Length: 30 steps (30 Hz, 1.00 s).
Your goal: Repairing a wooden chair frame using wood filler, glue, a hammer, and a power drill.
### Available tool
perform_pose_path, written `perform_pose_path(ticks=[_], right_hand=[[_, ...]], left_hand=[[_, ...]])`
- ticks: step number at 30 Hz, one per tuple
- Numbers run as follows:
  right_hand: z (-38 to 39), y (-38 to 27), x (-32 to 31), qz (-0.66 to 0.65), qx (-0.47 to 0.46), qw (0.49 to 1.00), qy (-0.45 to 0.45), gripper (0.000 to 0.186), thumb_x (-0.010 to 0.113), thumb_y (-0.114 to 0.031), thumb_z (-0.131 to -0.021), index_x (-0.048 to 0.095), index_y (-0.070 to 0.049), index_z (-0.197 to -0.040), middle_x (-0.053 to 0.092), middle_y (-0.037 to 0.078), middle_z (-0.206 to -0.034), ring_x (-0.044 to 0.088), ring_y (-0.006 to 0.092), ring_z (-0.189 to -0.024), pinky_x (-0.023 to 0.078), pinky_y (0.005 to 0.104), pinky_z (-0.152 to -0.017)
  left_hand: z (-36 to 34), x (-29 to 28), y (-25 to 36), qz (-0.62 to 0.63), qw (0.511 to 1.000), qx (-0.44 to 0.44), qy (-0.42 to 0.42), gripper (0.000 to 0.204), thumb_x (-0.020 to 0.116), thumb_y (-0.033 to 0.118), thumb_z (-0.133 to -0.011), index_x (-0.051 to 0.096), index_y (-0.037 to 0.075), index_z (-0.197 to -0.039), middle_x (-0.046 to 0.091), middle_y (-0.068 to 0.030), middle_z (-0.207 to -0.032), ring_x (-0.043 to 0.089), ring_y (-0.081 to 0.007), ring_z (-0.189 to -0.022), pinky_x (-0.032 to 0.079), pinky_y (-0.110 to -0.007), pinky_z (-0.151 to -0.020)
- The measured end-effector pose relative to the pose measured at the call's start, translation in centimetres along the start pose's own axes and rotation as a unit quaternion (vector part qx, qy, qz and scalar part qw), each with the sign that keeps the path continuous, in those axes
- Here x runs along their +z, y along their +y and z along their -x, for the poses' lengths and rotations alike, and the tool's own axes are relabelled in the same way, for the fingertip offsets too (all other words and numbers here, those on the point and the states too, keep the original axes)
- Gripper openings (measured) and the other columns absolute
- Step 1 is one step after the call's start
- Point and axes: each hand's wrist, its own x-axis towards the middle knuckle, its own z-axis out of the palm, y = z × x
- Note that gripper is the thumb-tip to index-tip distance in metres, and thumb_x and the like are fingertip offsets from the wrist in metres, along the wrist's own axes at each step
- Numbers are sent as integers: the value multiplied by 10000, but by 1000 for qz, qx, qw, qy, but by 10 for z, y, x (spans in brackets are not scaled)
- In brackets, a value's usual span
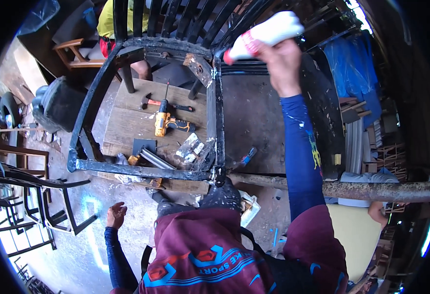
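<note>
A white squeeze bottle with a red cap [264,35] is held up high and tilted, its capped tip pointing down-left toward the rear corner of a black chair frame [146,171]. The right hand [282,63] has its grip closed round the bottle's lower side, fingers wrapped from beneath, so the bottle's body sticks out above and to the left of the hand; the blue sleeve runs down from it to the lower edge. The cap end sits just beside the frame's back slats, though whether it touches them cannot be told.

The left hand [115,214] hangs low and well apart from the bottle, its grip loosely curled and holding nothing, over the dusty floor.

Inside the open seat frame, lower down, lies a wooden counter [127,122] carrying a yellow cordless drill [168,120], a hammer [152,102] just behind it, small clear packets [191,148] and a dark square block [144,145]. A rusty pipe [371,190] runs along the right, past the frame's near corner.
</note>
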Motion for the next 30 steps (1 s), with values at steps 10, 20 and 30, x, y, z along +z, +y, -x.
perform_pose_path(ticks=[10,20,30], right_hand=[[-14,6,5,-121,61,990,30,403,768,-90,-887,585,61,-1213,696,198,-1131,733,295,-970,647,412,-798],[-2,-13,6,-204,-16,974,96,416,765,-91,-897,573,71,-1229,693,180,-1141,686,251,-1085,598,373,-897],[11,36,18,-70,131,989,30,449,772,-77,-885,562,35,-1265,686,173,-1167,721,267,-1010,653,417,-773]], left_hand=[[2,77,5,100,994,23,45,418,655,211,-937,637,-45,-1268,729,-125,-924,669,-160,-771,548,-311,-706],[0,80,-26,8,1000,6,-3,396,696,220,-901,678,-15,-1220,737,-238,-1041,727,-292,-961,569,-380,-851],[-11,36,-9,36,998,3,58,397,661,202,-922,657,-33,-1241,743,-172,-926,680,-184,-783,553,-320,-742]])
